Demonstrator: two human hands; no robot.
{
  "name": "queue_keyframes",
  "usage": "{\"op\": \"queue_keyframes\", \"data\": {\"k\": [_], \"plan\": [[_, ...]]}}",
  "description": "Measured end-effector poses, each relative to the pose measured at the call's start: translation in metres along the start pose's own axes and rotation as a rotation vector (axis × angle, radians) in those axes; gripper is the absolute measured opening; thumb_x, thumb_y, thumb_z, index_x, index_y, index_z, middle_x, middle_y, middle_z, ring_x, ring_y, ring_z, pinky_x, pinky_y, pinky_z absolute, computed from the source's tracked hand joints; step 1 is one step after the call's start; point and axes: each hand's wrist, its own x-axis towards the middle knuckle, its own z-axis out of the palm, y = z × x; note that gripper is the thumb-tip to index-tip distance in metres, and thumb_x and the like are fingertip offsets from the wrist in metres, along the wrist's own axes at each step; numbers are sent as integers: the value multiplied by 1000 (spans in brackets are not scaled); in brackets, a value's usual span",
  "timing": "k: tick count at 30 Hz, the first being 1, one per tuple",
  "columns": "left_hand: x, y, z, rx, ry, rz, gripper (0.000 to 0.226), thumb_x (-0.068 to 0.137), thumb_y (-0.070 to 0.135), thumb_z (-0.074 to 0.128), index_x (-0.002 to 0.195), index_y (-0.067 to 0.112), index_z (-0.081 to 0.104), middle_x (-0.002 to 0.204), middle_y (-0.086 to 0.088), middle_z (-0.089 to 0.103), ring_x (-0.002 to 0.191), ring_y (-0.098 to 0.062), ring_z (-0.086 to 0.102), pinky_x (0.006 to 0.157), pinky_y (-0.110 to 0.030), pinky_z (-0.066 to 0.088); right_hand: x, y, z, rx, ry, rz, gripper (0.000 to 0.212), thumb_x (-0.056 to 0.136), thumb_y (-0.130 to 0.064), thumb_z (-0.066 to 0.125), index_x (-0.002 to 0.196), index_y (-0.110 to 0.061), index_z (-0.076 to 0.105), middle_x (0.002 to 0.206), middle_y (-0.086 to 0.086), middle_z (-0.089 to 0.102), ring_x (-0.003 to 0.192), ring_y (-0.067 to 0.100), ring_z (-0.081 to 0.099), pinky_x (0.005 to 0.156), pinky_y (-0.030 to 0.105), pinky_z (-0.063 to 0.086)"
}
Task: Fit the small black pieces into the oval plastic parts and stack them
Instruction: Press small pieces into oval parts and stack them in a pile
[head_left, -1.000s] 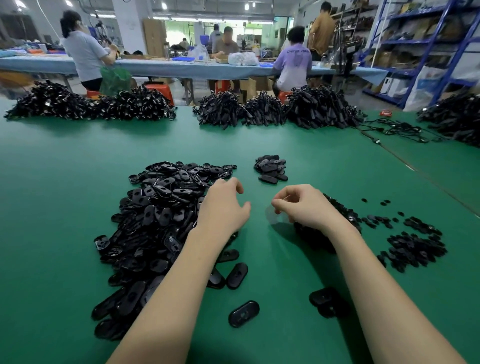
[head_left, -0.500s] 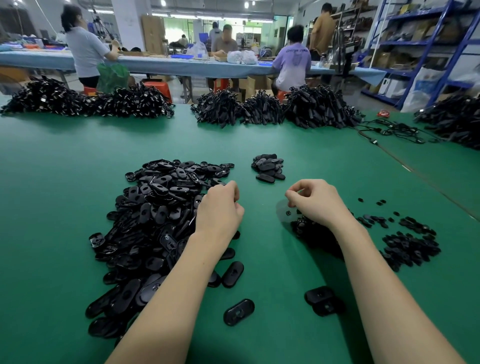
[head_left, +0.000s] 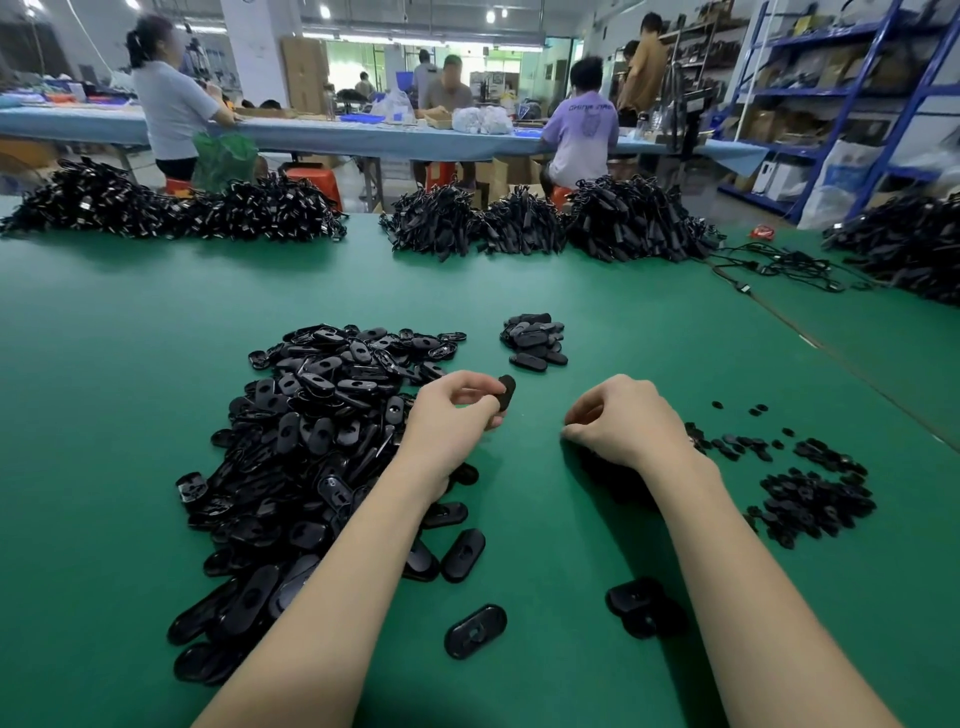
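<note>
Nearest the camera, w/ the big pile of oval plastic parts (head_left: 311, 441) as landmark, a few loose ovals (head_left: 475, 630) lay on the green table (head_left: 104, 415) just to its near-right. Above the pile's right edge the left hand (head_left: 452, 415) held one oval part (head_left: 505, 392) off the table, fingers curled round it, pinched at one end. Right of the pile, the right hand (head_left: 618, 421) rested w/ fingers curled and tips down on the table; probably pinching a small black piece, but I couldn't tell — nothing showed between the tips. Further right of the pile, the small black pieces (head_left: 815, 499) were scattered in a low heap. Beyond the pile's far-right corner sat a small stack of ovals (head_left: 535, 340), likely the finished ones. Judging by looks: parts were light, stiff, glossy moulded plastic, so prob. slippery; best held by the long edges or an end, leaving the centre hole free. Small pieces looked tiny and thin, needing a fingertip pinch.
</note>
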Motion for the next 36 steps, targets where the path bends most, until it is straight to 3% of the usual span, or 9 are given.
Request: {"op": "queue_keyframes", "data": {"k": [4,8,12,15,18,24,36], "plan": [[-2,3,-3,-194,-8,-65,23,86,-10,59,92,11,63,86,-12,72,65,-12,70,64,-16,55,-3,-5,-1,-5,1,-15,12,81,-24,70,86,-31,78,97,-3,76,96,22,70,87,35,58],[-5,5,-3,-307,-2,-134,26,87,-13,54,96,11,57,93,-19,71,79,-21,72,74,-19,59,-3,-2,0,62,24,-36,16,81,-20,66,86,-30,77,90,-8,75,91,17,69,83,29,57],[-6,8,-2,-421,-58,-184,20,90,-13,56,103,3,58,94,-19,70,84,-23,71,77,-21,60,-5,-11,-4,667,-85,-51,15,86,-15,71,83,-26,80,77,-11,74,56,3,59,50,13,44],[-7,9,-2,-468,-86,-201,16,91,-12,56,100,1,61,88,-14,72,81,-21,71,75,-22,60,-6,-18,-9,978,-201,-54,11,89,-16,74,86,-24,81,89,-6,77,56,4,59,49,15,44],[-8,10,-2,-447,-107,-198,16,92,-10,55,94,3,65,83,-9,74,78,-19,72,71,-21,58,-7,-23,-8,1008,-234,-60,4,88,-20,78,92,-23,79,91,-5,77,57,4,60,51,15,46],[-7,12,-3,-432,-104,-163,17,94,-5,55,90,6,67,79,-6,73,67,-12,70,65,-17,55,-8,-28,-5,1007,-188,-73,11,87,-19,79,91,-23,69,76,-9,74,55,5,59,50,14,45],[-9,12,-3,-377,-133,-125,15,90,-5,64,96,8,69,82,-8,72,71,-12,71,66,-15,54,-7,-28,0,1003,-107,-103,14,96,-11,64,94,-22,72,89,-2,68,56,7,61,53,18,48]]}}
